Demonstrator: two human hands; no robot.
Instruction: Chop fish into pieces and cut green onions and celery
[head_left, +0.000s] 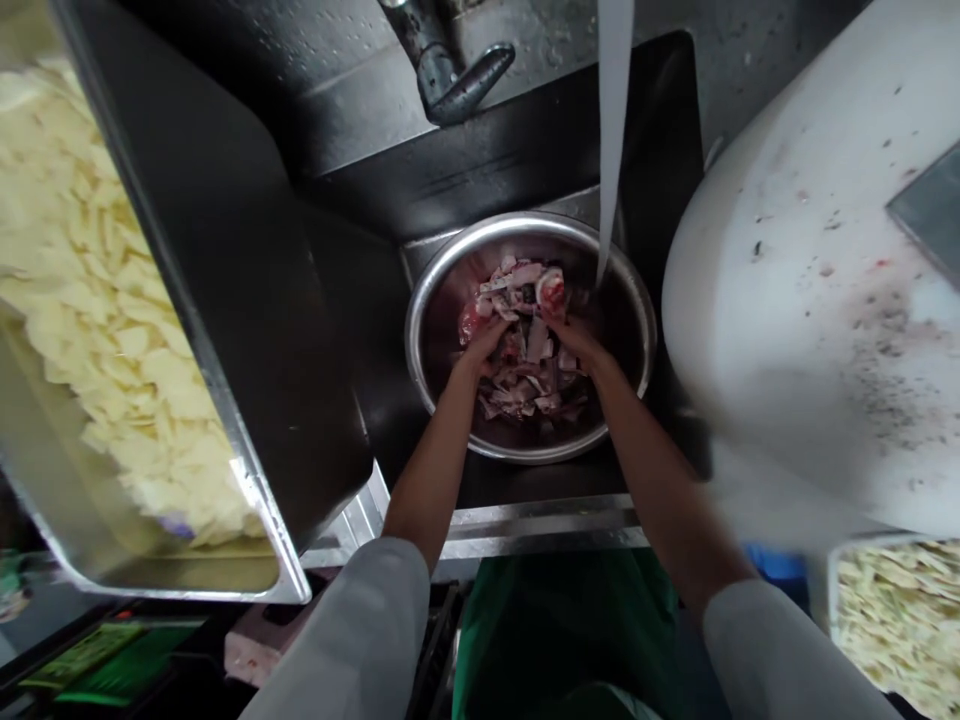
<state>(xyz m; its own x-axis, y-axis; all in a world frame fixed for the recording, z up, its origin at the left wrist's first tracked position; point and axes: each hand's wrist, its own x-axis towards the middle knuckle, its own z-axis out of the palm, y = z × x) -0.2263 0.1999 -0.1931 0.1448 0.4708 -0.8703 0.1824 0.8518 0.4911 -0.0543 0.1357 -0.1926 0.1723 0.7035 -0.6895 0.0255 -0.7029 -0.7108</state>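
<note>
A round steel bowl [531,454] sits in a dark metal sink [465,180]. Chopped raw fish pieces [536,385], pale and pinkish with some red parts, are heaped inside it. From the left, my left hand [486,345] reaches into the heap, its fingers curled round pieces and partly hidden. Opposite, my right hand [574,340] is pressed in among the pieces, fingers bent and mostly covered, beside a red-centred chunk [551,290]. A whitish strip [613,130] runs down into the bowl by my right hand; whether it is water or a hose I cannot tell.
On the left, a deep steel pan [255,480] holds pale yellow slices [127,290]. A stained white round board [780,300] with a grey flat blade-like piece [934,215] stands right. A tap lever [469,85] is behind the sink. Lower right, a tub holds shredded pieces [904,620].
</note>
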